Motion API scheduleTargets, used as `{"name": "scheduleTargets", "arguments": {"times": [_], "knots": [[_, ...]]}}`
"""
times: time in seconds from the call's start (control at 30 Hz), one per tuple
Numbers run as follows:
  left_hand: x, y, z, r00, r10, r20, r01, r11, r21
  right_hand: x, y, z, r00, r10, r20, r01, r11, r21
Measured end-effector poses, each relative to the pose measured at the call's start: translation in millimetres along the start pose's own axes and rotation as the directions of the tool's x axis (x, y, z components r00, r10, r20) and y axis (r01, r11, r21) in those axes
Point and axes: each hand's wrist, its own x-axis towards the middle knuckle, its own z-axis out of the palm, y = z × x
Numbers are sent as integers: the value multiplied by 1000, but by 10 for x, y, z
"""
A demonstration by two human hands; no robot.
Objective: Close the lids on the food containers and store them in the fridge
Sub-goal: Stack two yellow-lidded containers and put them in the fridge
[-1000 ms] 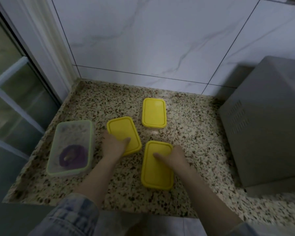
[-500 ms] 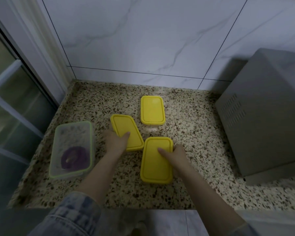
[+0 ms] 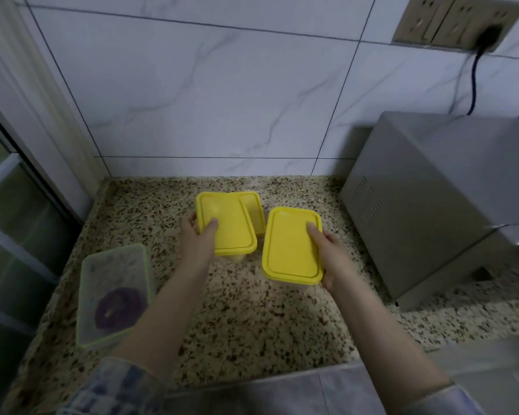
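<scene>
Nearest item: clear container w/ green rim [image 3: 113,290], on the speckled counter [image 3: 252,319] at front left. Lid looks seated; a dark purple food item shows through it. Neither hand touches it.

Right hand [image 3: 330,254] grips the right yellow-lidded container [image 3: 291,242]: thumb on top of the lid, fingers hidden under the right edge. It appears lifted clear of the counter. Contents not visible through the opaque lid.

Left hand [image 3: 197,238] grips the left yellow-lidded container [image 3: 225,223] the same way, thumb on the lid, fingers at the left edge. Contents not visible.

A 3rd yellow-lidded container [image 3: 253,209] sits behind, mostly covered by the left 1; contact btwn the 2 can't be told.

Risks, as judged:
- 1-hand grip at 1 edge per container: tilt may cause a drop.
- Lid seal unconfirmed; a loose lid may pop during carry.
- Grey appliance [image 3: 432,199] near the right hand: collision poss.
</scene>
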Motion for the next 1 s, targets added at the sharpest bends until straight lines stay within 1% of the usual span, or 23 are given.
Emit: {"name": "scheduleTargets", "arguments": {"times": [0.1, 0.17, 0.3, 0.37, 0.47, 0.53, 0.63, 0.77, 0.87, 0.93, 1.0], "knots": [[-70, 181, 71, 990, 0, 142, 6, 999, -46, -164, -205, -172, 999, -38, -20, 39, 998, 49], [-160, 309, 154, 966, -16, 257, 44, 993, -106, -286, -311, -311, 999, -44, -23, 46, 995, 89], [-416, 543, 367, 909, -20, 417, 109, 976, -190, -572, -447, -584, 998, -38, -54, 47, 985, 164], [-552, 642, 471, 875, -15, 483, 132, 969, -209, -729, -508, -722, 996, -30, -89, 46, 981, 189], [-793, 805, 594, 825, 11, 566, 161, 954, -253, -988, -600, -937, 994, -35, -106, 60, 968, 242], [-961, 914, 666, 786, 52, 615, 159, 946, -283, -1164, -657, -1073, 991, -60, -118, 91, 956, 278], [-1235, 1079, 765, 726, 136, 675, 122, 940, -320, -1423, -721, -1278, 982, -114, -151, 160, 927, 340], [-1593, 1278, 881, 621, 204, 757, 120, 929, -349, -1744, -789, -1537, 967, -178, -180, 238, 884, 403], [-1894, 1455, 989, 504, 238, 830, 145, 924, -353, -1999, -838, -1812, 949, -247, -197, 311, 840, 444], [-2063, 1560, 1056, 446, 267, 855, 144, 921, -363, -2150, -872, -1969, 937, -273, -218, 345, 818, 461], [-2324, 1642, 1213, 366, 280, 887, 154, 922, -354, -2336, -887, -2229, 909, -315, -272, 410, 791, 454]]}}
